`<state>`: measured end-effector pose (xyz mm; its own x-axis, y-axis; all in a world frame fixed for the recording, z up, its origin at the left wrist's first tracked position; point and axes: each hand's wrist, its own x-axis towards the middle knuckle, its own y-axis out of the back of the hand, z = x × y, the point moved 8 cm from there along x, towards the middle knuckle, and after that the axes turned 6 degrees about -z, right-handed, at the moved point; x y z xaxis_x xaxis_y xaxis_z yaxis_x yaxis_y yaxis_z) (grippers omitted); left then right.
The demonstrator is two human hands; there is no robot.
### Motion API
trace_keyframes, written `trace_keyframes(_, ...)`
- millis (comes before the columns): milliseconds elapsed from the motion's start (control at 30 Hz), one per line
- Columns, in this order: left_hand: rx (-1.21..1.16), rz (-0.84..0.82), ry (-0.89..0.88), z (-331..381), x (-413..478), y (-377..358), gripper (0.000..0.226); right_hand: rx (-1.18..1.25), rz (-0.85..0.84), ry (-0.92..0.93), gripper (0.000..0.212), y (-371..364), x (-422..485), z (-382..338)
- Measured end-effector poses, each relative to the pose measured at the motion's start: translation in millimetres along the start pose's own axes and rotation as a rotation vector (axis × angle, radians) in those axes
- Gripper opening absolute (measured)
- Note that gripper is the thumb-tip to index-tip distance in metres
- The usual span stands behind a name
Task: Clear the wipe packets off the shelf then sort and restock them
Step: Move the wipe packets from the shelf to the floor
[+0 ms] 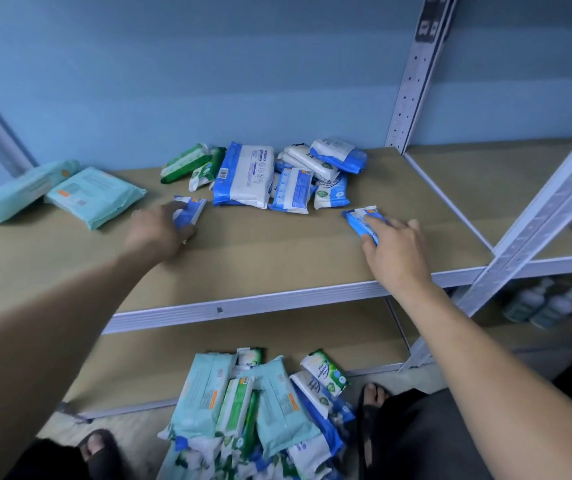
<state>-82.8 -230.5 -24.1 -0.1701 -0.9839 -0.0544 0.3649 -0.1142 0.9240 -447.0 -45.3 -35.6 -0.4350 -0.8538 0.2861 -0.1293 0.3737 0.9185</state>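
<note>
Clasping small blue pkt (191,210) in L grip (160,233), at 1 o'clock, axis 1–7; pinching second blue pkt (359,218) in R grip (397,252), at 11, axis approx 10–4.

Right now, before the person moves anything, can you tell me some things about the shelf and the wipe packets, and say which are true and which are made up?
1. The left hand grips a small blue-and-white wipe packet on the tan board shelf. True.
2. The right hand is empty. False: it grips a second small blue-and-white packet.
3. The two big pale teal packets lie at the shelf's right end. False: they lie at its left end.
4. A pile of mixed packets lies on the floor by the person's feet. True.
5. The green-and-white packets sit at the shelf's front edge. False: they are at the back, near the blue wall.
</note>
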Motion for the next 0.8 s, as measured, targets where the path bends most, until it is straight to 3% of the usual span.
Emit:
trace_keyframes(400,-0.059,0.215,-0.214,-7.3,-134.0,-15.7,0.044,0.139,0.166,0.265,0.035,13.4,-122.0,-83.0)
trace_keyframes(567,-0.089,0.35,-0.336,-4.8,-202.6,-25.5,0.043,0.223,0.094,0.36,0.04,-8.3,-174.3,-114.6)
trace_keyframes(700,-0.126,0.362,-0.353,-18.7,-234.4,-58.7,0.046,0.299,0.082,0.368,0.044,-20.9,-203.9,-120.5)
trace_keyframes(800,-0.157,0.342,-0.342,-28.6,-248.9,-83.4,0.047,0.301,-0.041,0.361,0.046,-47.3,-220.6,-116.0)
